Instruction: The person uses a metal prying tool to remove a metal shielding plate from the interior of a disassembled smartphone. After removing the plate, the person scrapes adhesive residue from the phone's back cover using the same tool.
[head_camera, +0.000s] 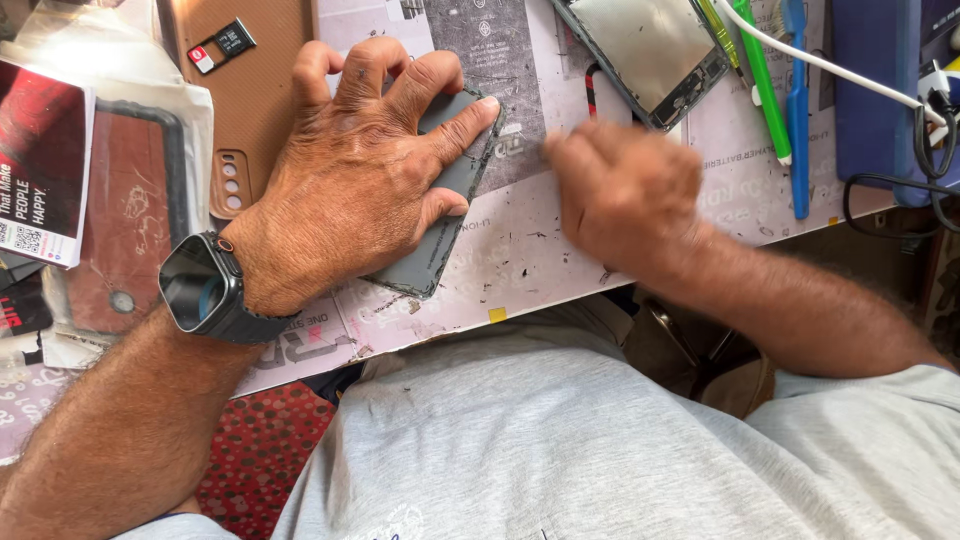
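Observation:
My left hand (350, 180) lies flat on a dark grey phone back panel (452, 190), fingers spread and pressing it onto the work mat (520, 250). A black smartwatch (200, 288) sits on that wrist. My right hand (625, 190) is blurred, fingers curled, hovering over the mat just right of the panel. Whether it holds anything is hidden by the blur.
A brown phone case (250, 110) with a SIM tray (222, 45) on it lies at the upper left. An opened phone body (650, 55) rests at the top, beside green (765, 90) and blue (797, 120) tools, a white cable (830, 68) and a blue box (880, 90).

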